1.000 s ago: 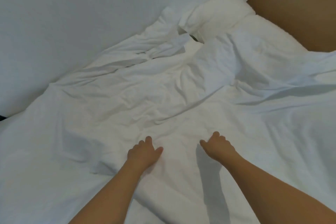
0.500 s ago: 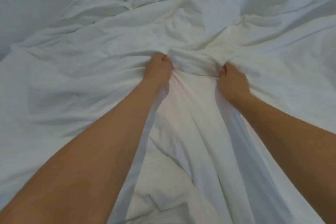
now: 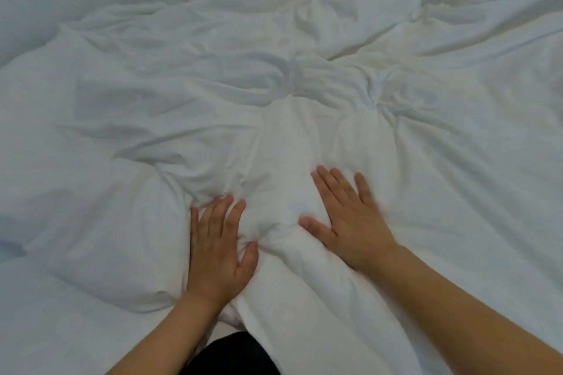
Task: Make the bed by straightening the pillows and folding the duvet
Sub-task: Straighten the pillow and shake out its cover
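Bed-making, early stage. The white duvet (image 3: 304, 76) fills almost the whole view, spread over the bed but heavily creased — ridges run out in all directions from a bunched knot near the middle. No fold is visible in it, and no pillow can be made out here, so by the look of things both parts of the task remain to be done.

The left hand (image 3: 217, 248) lies palm-down on the cloth, fingers straight and slightly spread, thumb pressed into a raised ridge of fabric; it grips nothing. The right hand (image 3: 350, 222) lies flat likewise, fingers extended and fanned, thumb against the other side of the same ridge — pressing, not holding. The ridge runs between the two hands toward the viewer.

Edges: the duvet's near border drops out of sight at the bottom, beside a dark shape (image 3: 234, 353), probably the person's clothing. The remaining borders lie outside the frame. Open, unobstructed cloth extends to either side and ahead of the hands.
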Demonstrator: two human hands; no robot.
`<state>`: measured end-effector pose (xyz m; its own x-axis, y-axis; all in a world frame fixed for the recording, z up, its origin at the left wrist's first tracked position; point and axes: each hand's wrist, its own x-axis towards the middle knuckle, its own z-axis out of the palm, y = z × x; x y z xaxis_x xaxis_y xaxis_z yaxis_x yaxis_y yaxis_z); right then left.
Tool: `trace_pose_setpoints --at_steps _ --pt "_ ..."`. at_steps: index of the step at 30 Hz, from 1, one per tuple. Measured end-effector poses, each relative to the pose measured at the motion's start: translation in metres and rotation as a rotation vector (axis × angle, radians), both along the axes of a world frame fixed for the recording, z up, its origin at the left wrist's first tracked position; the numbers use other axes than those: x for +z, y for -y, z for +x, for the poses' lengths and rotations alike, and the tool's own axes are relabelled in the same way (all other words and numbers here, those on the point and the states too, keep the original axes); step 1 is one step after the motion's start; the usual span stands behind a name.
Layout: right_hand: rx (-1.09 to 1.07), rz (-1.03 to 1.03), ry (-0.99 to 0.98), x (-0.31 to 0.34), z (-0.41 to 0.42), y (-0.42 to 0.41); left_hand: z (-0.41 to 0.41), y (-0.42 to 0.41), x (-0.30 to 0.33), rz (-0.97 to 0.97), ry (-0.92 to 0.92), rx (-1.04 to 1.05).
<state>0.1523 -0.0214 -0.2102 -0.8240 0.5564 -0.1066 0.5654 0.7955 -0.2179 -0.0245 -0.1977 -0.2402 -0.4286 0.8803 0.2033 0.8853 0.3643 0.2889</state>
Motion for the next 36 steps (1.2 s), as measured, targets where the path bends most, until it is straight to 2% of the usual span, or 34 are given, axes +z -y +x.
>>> trace_pose_setpoints --at_steps 7,14,19,20,23,24,25,26,28,29,31,34,36 --pt "-0.04 0.143 -0.058 -0.032 -0.012 -0.028 -0.023 -0.05 -0.032 -0.003 -0.158 -0.07" --pt "-0.03 0.239 -0.127 -0.037 -0.02 -0.031 -0.034 -0.071 -0.038 0.048 -0.196 -0.073" --pt "-0.134 0.148 0.106 -0.005 -0.02 -0.01 -0.026 -0.065 -0.021 -0.016 -0.218 -0.045" --pt "-0.18 0.17 0.091 0.011 -0.019 0.001 -0.022 -0.06 -0.014 -0.011 -0.222 -0.036" --pt "-0.163 0.275 -0.202 0.055 -0.013 0.055 -0.008 -0.024 0.015 0.16 -0.27 -0.015" --pt "-0.099 0.224 -0.208 0.064 -0.009 0.08 -0.004 -0.006 0.024 0.236 -0.318 -0.011" --pt "-0.04 0.144 -0.128 0.067 -0.004 0.105 -0.001 0.014 0.031 0.238 -0.355 -0.007" --pt "-0.004 0.081 0.009 0.063 0.0 0.127 0.0 0.032 0.036 0.13 -0.371 0.002" --pt "0.024 0.056 0.23 0.049 0.009 0.155 -0.002 0.059 0.04 -0.255 -0.342 0.046" --pt "0.03 0.08 0.249 0.046 0.009 0.159 -0.003 0.065 0.039 -0.404 -0.31 0.069" --pt "0.115 0.087 0.224 0.057 0.006 0.164 0.002 0.067 0.043 -0.557 -0.299 0.078" --pt "0.255 0.057 0.225 0.1 0.008 0.181 0.027 0.064 0.076 -0.624 -0.381 -0.019" --pt "0.287 -0.012 0.172 0.119 0.023 0.186 0.026 0.084 0.098 -0.382 -0.584 -0.132"
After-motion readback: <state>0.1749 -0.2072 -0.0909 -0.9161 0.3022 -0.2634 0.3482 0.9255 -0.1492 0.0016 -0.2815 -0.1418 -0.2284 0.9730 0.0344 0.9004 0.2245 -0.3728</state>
